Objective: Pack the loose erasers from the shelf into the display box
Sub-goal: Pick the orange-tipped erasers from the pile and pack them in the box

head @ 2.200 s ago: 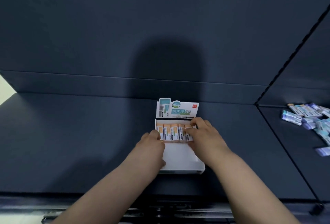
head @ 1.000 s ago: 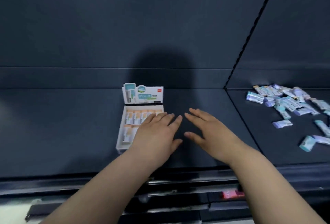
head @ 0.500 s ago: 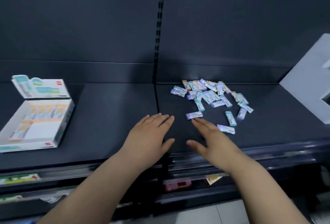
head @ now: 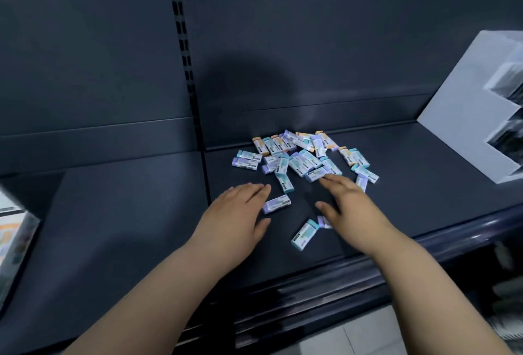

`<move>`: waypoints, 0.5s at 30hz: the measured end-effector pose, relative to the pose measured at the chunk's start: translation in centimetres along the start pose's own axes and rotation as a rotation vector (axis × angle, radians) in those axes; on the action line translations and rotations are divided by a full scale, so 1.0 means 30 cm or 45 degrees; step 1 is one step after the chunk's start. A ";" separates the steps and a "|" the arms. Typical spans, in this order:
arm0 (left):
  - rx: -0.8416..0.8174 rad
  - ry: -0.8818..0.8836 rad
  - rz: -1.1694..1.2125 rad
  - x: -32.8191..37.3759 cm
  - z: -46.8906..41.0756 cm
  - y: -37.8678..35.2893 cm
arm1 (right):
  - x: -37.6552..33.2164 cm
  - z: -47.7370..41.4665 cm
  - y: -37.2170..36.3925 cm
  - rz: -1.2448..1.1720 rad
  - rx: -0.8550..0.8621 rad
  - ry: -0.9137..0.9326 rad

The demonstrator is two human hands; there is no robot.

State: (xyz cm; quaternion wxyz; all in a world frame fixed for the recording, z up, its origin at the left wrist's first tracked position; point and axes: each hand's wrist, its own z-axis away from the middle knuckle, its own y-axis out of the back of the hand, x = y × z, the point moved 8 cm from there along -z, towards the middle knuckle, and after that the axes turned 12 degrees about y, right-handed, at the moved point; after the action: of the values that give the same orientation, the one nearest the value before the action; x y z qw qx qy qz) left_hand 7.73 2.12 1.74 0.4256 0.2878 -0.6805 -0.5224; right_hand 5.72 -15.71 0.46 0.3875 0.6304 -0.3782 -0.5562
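A pile of loose erasers (head: 302, 156) in teal, purple and orange sleeves lies on the dark shelf (head: 127, 213), right of its upright divider. My left hand (head: 235, 218) is open and flat, fingertips next to a lone purple eraser (head: 276, 203). My right hand (head: 351, 207) is open, fingers spread, its fingertips at the near edge of the pile. A teal eraser (head: 304, 234) lies near the right thumb, with another partly hidden under that hand. Only a blurred corner of the white display box (head: 14, 230) shows at the far left edge.
A white cardboard stand (head: 475, 125) leans at the right end of the shelf. The shelf's rounded front rail (head: 325, 278) runs below my forearms, with lower shelves and floor tiles under it. A slotted upright (head: 184, 57) divides the back panel.
My view has swung right from the display box to the eraser pile. Both hands left the box, moved right and forward, and now sit open at the pile's near edge.
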 end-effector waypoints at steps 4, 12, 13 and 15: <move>0.016 0.017 0.008 0.058 -0.076 -0.044 | 0.137 -0.055 0.023 -0.002 0.031 -0.011; 0.052 0.203 0.008 0.266 -0.270 -0.123 | 0.427 -0.234 0.144 0.077 -0.040 0.085; 0.057 0.226 -0.009 0.297 -0.293 -0.130 | 0.452 -0.261 0.159 0.097 -0.075 0.114; 0.106 0.238 -0.071 0.343 -0.332 -0.149 | 0.485 -0.309 0.176 0.130 -0.149 0.165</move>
State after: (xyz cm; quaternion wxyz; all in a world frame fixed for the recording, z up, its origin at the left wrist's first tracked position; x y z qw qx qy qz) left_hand 11.40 -12.43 1.25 0.4603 0.3716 -0.6505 -0.4762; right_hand 16.08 -30.47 0.08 0.4752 0.6214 -0.3508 -0.5148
